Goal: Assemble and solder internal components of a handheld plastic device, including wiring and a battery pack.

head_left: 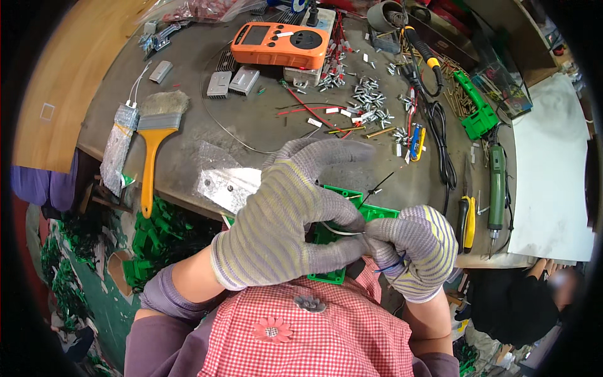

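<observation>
Both my hands wear grey-and-yellow striped knit gloves and meet over a green plastic housing (329, 274) at the table's near edge. My left hand (276, 217) curves across the housing, one finger stretched out to the right, while its thumb and another finger close around a thin white wire (339, 232). At the wire's right end, my right hand (411, 248) has its fingers bunched in a pinch. A blue wire (391, 266) shows below those fingers. Out of the housing's far side rises a black wire (379, 183). My gloves cover much of the housing.
An orange multimeter (281, 45) lies at the back, near scattered screws (370, 97). A paintbrush (154, 141) lies left; yellow-handled pliers (466, 220), a green electric screwdriver (497, 188), and another green housing (479, 119) lie right. A person (515, 305) is at lower right.
</observation>
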{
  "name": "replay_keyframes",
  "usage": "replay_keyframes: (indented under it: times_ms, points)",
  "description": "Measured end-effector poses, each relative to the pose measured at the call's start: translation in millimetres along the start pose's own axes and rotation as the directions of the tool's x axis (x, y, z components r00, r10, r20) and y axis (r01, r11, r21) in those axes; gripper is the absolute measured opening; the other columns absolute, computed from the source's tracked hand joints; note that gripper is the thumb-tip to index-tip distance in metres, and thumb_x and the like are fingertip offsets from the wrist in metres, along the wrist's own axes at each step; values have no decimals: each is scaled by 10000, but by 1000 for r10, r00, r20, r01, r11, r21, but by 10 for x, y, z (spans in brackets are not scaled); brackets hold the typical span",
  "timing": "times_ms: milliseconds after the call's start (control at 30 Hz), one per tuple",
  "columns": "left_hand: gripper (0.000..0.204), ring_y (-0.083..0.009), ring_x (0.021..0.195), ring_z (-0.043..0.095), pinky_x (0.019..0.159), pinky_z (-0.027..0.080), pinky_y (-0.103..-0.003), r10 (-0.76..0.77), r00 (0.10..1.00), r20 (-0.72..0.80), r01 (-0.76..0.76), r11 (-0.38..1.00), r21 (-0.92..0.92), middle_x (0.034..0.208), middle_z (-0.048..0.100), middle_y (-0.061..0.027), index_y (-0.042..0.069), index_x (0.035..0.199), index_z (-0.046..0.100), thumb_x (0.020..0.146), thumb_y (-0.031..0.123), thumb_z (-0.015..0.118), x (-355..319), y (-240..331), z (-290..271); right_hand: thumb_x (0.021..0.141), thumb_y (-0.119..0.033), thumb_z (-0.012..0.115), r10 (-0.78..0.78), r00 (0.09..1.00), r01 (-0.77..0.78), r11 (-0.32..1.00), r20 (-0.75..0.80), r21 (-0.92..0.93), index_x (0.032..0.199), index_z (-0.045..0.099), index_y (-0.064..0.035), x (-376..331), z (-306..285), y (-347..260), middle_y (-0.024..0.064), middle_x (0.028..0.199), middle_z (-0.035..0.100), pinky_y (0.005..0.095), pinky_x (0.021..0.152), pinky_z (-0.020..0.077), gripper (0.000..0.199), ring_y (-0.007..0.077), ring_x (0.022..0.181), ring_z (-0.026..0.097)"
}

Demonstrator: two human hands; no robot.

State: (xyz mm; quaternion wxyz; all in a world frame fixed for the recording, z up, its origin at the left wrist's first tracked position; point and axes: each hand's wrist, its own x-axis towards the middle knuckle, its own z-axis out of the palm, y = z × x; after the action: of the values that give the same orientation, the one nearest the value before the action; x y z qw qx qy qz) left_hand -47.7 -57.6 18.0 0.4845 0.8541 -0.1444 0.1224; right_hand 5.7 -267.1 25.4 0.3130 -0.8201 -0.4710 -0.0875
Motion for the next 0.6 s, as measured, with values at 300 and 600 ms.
replay_keyframes:
  times_ms: [300, 600]
  points:
    - [165, -347, 1230, 521, 1032, 383, -459, 51, 996, -76, -53, 998, -26, 1328, 586, -164, 177, 814, 770, 682, 243, 843, -43, -72, 111, 717, -290, 833, 653, 754, -405, 548, -72, 732, 816, 656, -94, -267, -59, -21, 70, 672, 531, 374, 584, 460, 282, 250, 578, 535]
    - [205, -327, 1239, 504, 1024, 394, -444, 59, 998, -38, -55, 994, 90, 1346, 577, -157, 198, 878, 790, 683, 211, 852, -27, -46, 96, 768, -262, 765, 318, 945, -327, 916, 76, 234, 908, 767, -140, -180, -152, -71, 34, 744, 603, 375, 634, 485, 186, 256, 701, 610]
